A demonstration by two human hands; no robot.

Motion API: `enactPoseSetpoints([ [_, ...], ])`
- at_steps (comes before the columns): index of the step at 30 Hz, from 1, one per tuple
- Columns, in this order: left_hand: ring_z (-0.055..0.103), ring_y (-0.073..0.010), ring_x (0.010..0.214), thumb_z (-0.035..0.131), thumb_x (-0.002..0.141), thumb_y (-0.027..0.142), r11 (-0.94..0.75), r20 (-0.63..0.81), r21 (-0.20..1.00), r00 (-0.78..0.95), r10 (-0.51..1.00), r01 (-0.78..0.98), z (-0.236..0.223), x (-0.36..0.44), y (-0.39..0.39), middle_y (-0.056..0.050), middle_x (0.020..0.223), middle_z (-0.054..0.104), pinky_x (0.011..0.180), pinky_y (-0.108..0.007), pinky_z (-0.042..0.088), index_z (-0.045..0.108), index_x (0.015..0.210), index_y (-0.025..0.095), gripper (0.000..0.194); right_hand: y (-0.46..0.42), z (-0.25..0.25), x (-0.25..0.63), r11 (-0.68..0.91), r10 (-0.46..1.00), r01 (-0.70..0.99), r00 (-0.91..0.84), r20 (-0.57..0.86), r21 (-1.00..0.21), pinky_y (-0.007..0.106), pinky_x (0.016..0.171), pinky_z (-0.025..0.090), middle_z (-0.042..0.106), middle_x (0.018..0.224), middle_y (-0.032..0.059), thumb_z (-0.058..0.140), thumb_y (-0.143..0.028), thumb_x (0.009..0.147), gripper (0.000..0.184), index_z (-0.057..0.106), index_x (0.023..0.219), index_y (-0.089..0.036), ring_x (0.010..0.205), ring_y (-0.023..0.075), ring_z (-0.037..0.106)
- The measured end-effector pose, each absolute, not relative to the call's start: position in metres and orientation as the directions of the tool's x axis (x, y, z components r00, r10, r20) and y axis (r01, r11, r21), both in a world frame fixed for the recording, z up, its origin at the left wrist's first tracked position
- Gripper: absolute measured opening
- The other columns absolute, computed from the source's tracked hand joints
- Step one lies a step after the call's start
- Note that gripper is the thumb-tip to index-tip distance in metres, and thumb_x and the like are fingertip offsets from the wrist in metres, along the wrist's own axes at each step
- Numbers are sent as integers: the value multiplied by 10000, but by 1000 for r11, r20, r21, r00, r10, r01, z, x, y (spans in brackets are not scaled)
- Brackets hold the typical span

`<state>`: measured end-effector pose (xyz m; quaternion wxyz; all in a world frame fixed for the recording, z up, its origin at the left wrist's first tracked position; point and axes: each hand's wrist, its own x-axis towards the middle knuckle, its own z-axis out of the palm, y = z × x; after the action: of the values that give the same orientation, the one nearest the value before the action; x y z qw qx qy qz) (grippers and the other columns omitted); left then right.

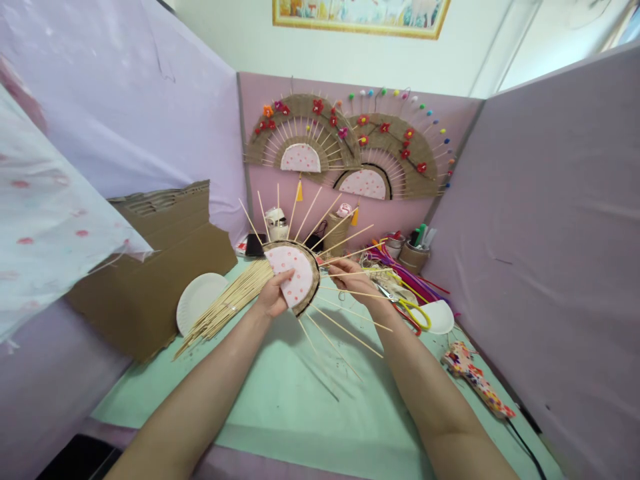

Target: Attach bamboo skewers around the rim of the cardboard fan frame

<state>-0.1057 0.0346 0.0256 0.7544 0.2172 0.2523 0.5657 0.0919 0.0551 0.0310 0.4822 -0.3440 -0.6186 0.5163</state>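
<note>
Now, left hand [274, 297]: clamped on the pink dotted half-disc [295, 275], thumb pressed on its face, likely to steady the piece while sticks go in.
Right hand [353, 275]: pinched on one wooden skewer [367, 270] at 3 o'clock of the half-disc, fingertips close to the rim, seemingly for fine aim.
Half-disc: held tilted above the table, cardboard backing [313, 280] edging it at 2 to 5 o'clock, skewers fanning out from 11 round to 5 o'clock.
Skewer bundle [225, 307]: lying at 8 o'clock of the left hand, within easy reach, ends touching a white paper plate [197, 300].
Scissors [407, 310]: yellow and red handles, at 4 o'clock of the right hand, beside a second white plate [440, 317].
Pipe cleaners [405, 270]: purple and yellow heap at 3 o'clock, near a cup of pens [415, 250].
Patterned strip [475, 377]: flat at 4 o'clock, near the table's edge.
Table [300, 400]: covered in pale green sheet, bare in the middle.
Cardboard sheets [165, 267]: leaning at 9 o'clock.
Back panel [400, 213]: pink, at 12 o'clock, carrying two finished fans [345, 147] with red flowers.
Side walls [550, 233]: draped in lilac cloth.
</note>
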Motion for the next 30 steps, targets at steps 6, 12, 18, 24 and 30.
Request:
enactPoseSetpoints([
  [6,698,-197,769,508,781,53,242,-131,627,206,970,-740,27,-113,37,-101,849,733,863,-350,520,566,1147,84,371,63,29,116,228,901,-3,-378,212,-974,229,460,168,432,555,-49,680,-392,700,371,666,999,-173,484,62,274],
  [12,692,-223,835,455,728,29,273,-88,592,276,957,-758,23,-114,33,-103,875,732,905,-389,491,488,1269,88,545,60,32,123,230,854,60,-491,172,-971,220,468,221,413,545,-48,666,-373,718,343,679,990,-165,498,69,322],
  [18,667,-265,929,438,685,59,293,-82,585,304,949,-756,21,-114,32,-141,931,720,903,-443,484,445,1303,51,618,48,38,113,247,781,163,-617,96,-955,205,456,272,476,566,-28,632,-391,750,311,696,965,-175,496,70,352],
  [24,677,-252,898,433,668,56,300,-98,565,299,949,-769,22,-112,30,-125,938,722,882,-428,498,440,1320,78,652,45,41,113,257,745,189,-663,70,-948,204,470,317,527,621,-15,591,-431,784,339,667,979,-165,499,67,393],
  [30,687,-242,846,436,684,53,290,-113,596,279,954,-749,25,-118,32,-128,891,727,843,-401,518,439,1320,58,636,45,52,151,234,758,269,-652,3,-934,223,549,394,576,693,6,664,-410,732,353,643,982,-161,599,96,495],
])
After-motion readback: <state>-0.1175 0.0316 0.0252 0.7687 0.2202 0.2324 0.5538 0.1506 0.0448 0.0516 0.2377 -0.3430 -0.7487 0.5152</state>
